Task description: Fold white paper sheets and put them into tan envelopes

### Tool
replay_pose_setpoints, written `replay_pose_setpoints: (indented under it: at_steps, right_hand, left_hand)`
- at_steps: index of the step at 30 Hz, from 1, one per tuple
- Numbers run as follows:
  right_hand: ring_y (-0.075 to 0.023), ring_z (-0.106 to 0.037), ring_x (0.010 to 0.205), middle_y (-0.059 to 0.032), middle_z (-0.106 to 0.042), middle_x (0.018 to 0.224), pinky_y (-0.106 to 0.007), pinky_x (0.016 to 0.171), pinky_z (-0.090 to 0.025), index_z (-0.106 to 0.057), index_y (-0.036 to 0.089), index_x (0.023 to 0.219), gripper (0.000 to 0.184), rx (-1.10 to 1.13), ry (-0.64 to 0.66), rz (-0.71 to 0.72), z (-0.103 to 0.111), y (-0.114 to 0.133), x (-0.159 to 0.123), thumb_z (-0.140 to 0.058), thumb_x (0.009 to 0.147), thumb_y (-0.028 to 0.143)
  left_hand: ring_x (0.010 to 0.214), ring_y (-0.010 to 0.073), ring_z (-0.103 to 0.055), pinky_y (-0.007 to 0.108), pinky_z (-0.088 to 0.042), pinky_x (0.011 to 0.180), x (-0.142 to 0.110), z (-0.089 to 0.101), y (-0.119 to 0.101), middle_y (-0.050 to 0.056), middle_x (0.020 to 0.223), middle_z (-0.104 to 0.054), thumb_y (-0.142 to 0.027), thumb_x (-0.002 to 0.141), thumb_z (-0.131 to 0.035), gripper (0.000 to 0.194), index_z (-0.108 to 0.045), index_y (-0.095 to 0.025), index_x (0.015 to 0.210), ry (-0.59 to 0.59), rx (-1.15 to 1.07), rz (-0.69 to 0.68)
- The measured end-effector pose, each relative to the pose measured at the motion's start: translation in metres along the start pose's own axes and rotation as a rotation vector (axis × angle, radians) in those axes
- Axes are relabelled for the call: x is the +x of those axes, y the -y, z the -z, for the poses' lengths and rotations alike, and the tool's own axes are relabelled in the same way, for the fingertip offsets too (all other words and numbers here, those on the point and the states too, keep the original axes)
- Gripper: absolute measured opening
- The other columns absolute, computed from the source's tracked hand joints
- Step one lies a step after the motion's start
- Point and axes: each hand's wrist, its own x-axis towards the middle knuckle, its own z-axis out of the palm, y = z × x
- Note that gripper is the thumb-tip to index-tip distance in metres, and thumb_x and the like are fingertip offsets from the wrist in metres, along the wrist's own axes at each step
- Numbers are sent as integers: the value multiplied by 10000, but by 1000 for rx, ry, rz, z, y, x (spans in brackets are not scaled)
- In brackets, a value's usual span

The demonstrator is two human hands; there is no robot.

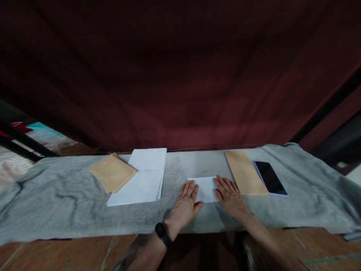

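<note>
A folded sheet of white paper lies flat on the grey cloth in front of me. My left hand rests on its left edge, fingers stretched out, with a black band on the wrist. On the paper's right edge lies my right hand, flat with its fingers extended. Just right of that hand is a brown envelope. Parts of the paper are hidden beneath both hands.
A stack of white sheets lies to the left, partly under some brown envelopes. At right, a phone sits beside the single envelope. Grey cloth covers the narrow table; a dark red curtain hangs behind it.
</note>
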Motion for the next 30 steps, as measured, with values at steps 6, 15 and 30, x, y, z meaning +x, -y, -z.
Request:
replay_pose_setpoints:
  at_steps: [6,15,30]
  right_hand:
    - [-229,-364,1469,-48,-460,1565,-506,1183,-342,-499,261,1480,517,102,63,80,3,-23,9,-337,993,207]
    - [-241,-546,1327,-61,-619,1411,-441,1101,-463,-662,244,1306,410,588,156,75,31,-31,23,-454,957,305]
    - [-202,-650,627,6,-679,692,-305,610,-484,-637,211,1140,340,752,263,-319,21,15,25,-519,884,401]
  left_hand:
    - [1424,238,-454,414,-345,1192,-3,24,-1,135,1510,-523,-244,982,-476,419,-542,-168,1390,69,13,-97]
    - [985,198,-695,333,-536,923,15,38,15,29,1049,-765,-274,976,-521,228,-732,-248,1058,-272,-571,102]
    - [847,188,-653,312,-522,804,39,2,23,60,1036,-689,-150,903,-595,305,-672,-206,1192,-381,-570,504]
